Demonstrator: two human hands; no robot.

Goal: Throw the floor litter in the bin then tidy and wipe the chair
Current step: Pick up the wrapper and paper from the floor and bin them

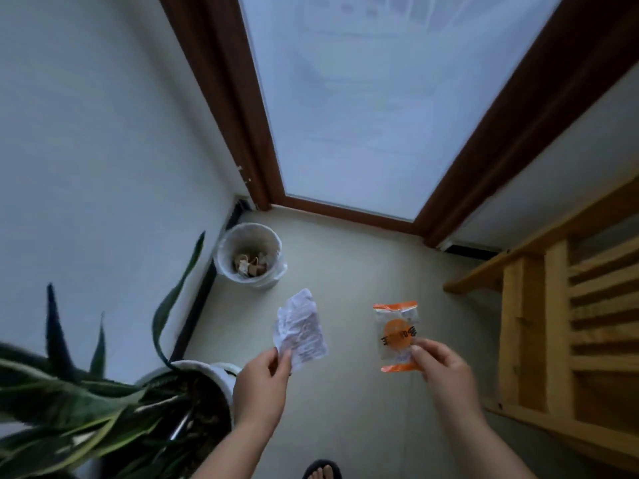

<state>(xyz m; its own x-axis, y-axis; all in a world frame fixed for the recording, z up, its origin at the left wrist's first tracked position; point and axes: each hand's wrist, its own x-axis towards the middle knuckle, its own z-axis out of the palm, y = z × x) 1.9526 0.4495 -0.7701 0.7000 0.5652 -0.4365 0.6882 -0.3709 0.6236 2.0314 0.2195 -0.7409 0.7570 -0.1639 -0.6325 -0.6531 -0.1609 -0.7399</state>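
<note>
— What's each grip got?
— The left hand (261, 385) pinches a crumpled printed paper (300, 329) at its lower corner; the right hand (444, 373) pinches an orange-and-clear wrapper (397, 335) by its lower edge, both held above the floor (345, 271).
— And the bin?
— The lined bin (249, 255) stands in the corner ahead, holding what looks like crumpled scraps. The wooden chair (560, 326) is at right.

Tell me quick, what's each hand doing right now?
Left hand: closed, pinching the crumpled paper.
Right hand: closed, pinching the orange wrapper.
</note>
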